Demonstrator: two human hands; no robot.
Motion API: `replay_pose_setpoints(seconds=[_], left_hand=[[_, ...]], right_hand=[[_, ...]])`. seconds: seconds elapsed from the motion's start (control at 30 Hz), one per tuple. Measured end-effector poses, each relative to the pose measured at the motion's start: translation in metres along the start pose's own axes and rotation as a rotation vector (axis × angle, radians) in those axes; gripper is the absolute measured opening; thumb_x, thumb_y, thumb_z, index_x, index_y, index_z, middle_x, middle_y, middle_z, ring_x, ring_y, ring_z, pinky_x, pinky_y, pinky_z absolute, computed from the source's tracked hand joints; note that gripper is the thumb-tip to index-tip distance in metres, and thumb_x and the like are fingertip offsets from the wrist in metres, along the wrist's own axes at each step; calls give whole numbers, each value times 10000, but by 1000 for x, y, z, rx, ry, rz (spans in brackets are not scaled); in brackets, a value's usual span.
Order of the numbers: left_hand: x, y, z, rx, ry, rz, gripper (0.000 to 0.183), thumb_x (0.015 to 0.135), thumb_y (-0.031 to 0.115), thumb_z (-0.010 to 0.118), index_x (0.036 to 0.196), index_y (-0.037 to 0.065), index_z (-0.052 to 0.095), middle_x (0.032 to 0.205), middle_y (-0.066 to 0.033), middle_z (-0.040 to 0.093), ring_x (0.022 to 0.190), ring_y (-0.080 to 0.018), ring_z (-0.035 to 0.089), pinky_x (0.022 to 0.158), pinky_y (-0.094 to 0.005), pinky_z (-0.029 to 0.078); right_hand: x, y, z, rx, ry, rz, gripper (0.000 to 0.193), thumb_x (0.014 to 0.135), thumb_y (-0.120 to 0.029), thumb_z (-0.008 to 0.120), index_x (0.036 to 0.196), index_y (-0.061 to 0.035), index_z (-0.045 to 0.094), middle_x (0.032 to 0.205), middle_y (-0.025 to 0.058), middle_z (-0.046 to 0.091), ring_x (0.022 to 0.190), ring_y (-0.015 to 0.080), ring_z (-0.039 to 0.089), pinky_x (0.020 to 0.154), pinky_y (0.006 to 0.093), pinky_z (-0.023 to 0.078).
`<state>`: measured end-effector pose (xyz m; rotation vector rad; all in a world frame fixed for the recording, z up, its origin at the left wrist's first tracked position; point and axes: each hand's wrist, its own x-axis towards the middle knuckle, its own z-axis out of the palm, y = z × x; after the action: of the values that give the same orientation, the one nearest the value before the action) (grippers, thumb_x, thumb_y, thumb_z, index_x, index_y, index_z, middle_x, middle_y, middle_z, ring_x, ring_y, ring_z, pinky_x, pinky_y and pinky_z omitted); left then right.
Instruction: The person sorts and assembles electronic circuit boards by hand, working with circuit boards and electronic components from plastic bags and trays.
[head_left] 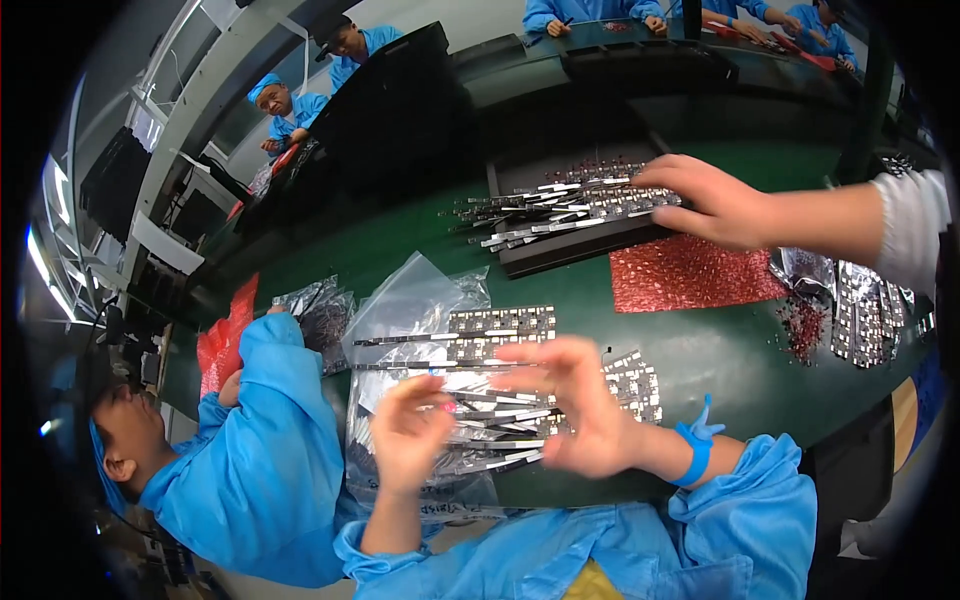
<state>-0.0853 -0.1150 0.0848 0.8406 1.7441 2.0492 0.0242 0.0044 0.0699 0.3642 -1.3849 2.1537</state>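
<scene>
My left hand (408,432) is raised over the near side of the table, its thumb and fingers drawn together. A small pink-red piece (447,407) shows at its fingertips, too blurred to name. My right hand (590,410), with a blue band on its wrist, hovers beside it, fingers curved and apart with nothing visible between them. Beneath both hands lie circuit board strips (635,385) with black-and-white flat cables, partly hidden by my hands. More boards (530,320) rest just beyond, by a clear plastic bag (400,300).
Across the table, a co-worker's hand (715,205) touches boards in a black tray (560,255). Red bubble wrap (690,278), small red parts (803,325) and more boards (865,320) lie right. Close on my left sits a co-worker in blue (250,470); others sit beyond.
</scene>
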Motion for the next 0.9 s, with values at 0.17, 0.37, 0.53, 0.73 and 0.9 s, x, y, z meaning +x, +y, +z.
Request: replay_pose_setpoints(seconds=[0.17,0.37,0.53,0.73,0.9], left_hand=[[-23,-2,17,460,-612,183,113,655,3,495,768,1,491,628,-115,525,572,-220,533,499,-288,424],[-29,-25,60,827,-731,123,134,697,134,490,607,35,478,562,-114,508,514,-248,513,423,-319,405],[-76,-65,128,454,-1058,611,171,654,180,515,551,68,436,463,-29,356,434,-167,414,375,-259,346],[-74,-95,132,501,-1133,655,179,601,113,463,768,48,471,643,-33,410,571,-147,435,457,-235,362],[-76,-95,121,369,-1088,586,269,621,113,437,880,46,469,796,-47,455,649,-147,458,527,-217,380]], right_hand=[[-8,-20,-3,-851,-425,-301,499,635,-340,556,1003,-50,383,1052,151,365,834,263,460,812,391,269],[-3,-69,-69,-1442,-414,-228,218,565,-207,578,734,-96,495,487,16,456,484,204,470,522,300,359],[60,-105,-181,-1224,430,73,185,670,-167,529,663,17,519,553,75,518,492,113,468,477,225,371],[84,-66,-254,-1572,368,256,159,646,-160,522,709,-13,527,664,112,543,648,228,526,588,295,406],[89,-54,-247,-2017,207,629,285,645,-255,523,850,-62,475,682,108,544,685,249,522,624,348,376]])
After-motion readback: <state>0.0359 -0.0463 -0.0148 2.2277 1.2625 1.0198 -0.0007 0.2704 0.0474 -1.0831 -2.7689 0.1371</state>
